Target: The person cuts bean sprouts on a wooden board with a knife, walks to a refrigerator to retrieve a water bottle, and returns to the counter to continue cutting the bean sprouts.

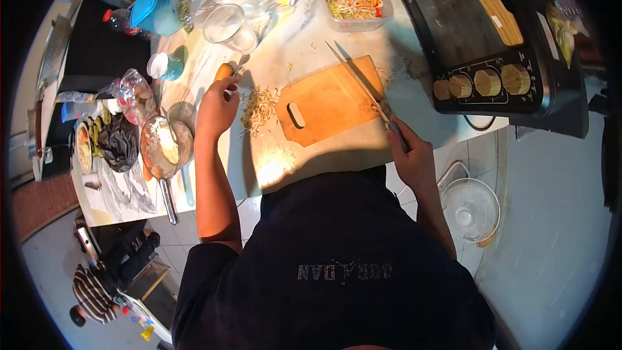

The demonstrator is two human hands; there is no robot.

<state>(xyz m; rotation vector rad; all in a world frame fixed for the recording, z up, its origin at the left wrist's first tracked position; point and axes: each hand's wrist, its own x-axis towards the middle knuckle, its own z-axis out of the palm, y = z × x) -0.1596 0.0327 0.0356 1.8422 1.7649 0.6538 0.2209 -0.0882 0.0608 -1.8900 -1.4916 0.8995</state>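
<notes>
My right hand point(413, 154) grips the dark handle of a knife point(356, 76). Its long blade points away from me, slanting across the right part of an orange cutting board point(324, 105). My left hand point(219, 109) is left of the board, its fingers curled at the near end of an orange carrot point(224, 72), whose lower part they hide. Between that hand and the board lies a loose heap of bean sprouts point(260, 110). Farther back, a clear plastic container point(355, 24) holds shredded orange vegetable, sprouts and red pieces.
A black oven with wooden knobs point(487, 82) borders the right side. Clear bowls point(228, 26), a white-lidded jar point(163, 66) and a blue-lidded tub point(155, 14) stand at back left. A strainer point(162, 146) and bags lie left. Below right is a fan point(468, 210); another person point(96, 295) is lower left.
</notes>
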